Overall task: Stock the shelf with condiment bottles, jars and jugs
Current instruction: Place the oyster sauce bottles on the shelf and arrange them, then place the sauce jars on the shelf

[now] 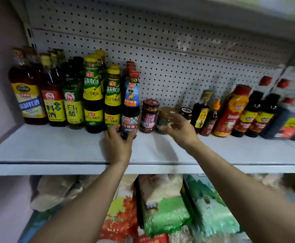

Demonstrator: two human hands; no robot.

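Note:
My left hand (pixel 117 143) grips the base of a red-capped oyster sauce bottle with a blue label (pixel 131 102), which stands upright on the white shelf (pixel 55 148) at the front of its row. My right hand (pixel 179 128) is closed around a small jar with a brownish lid and green label (pixel 163 118), blurred, just right of a dark jar with a red lid (pixel 149 115). Left of the blue-label bottle stand green-and-yellow oyster sauce bottles (pixel 112 99), a white vinegar bottle (pixel 73 102) and cooking wine bottles (pixel 53 97).
Right of my right hand stand a small black-lidded jar (pixel 186 113), dark sauce bottles (pixel 202 111), an orange-red squeeze bottle (pixel 232 111), soy bottles (pixel 253 116) and jugs (pixel 290 123). A pegboard (pixel 169 55) backs the shelf. Bags of rice (pixel 166 206) lie on the shelf below.

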